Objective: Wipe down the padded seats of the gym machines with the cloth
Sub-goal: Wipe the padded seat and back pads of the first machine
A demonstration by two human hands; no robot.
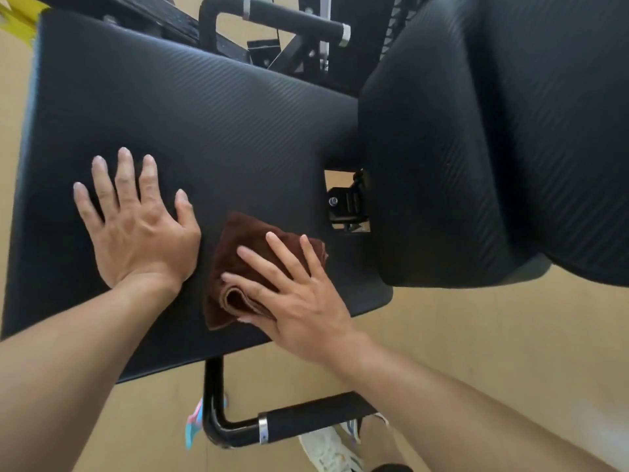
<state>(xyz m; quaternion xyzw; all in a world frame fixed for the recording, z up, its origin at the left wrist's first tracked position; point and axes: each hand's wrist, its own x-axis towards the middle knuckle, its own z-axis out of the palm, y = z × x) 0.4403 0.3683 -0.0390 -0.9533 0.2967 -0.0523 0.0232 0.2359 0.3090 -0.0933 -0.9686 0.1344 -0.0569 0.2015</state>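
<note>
A wide black padded seat point(190, 124) fills the left and middle of the view. A folded brown cloth point(238, 253) lies on its near right part. My right hand point(296, 294) presses flat on the cloth with fingers spread, covering its right half. My left hand point(136, 226) rests flat on the bare pad just left of the cloth, fingers apart and holding nothing. A black padded backrest point(493, 137) rises at the right, set apart from the seat by a gap.
A black handle with a chrome ring point(299, 424) juts out below the seat's near edge. Another handle bar point(286, 18) and frame parts stand beyond the seat. A black bracket point(347, 206) sits in the gap. My white shoe point(330, 447) is on the tan floor.
</note>
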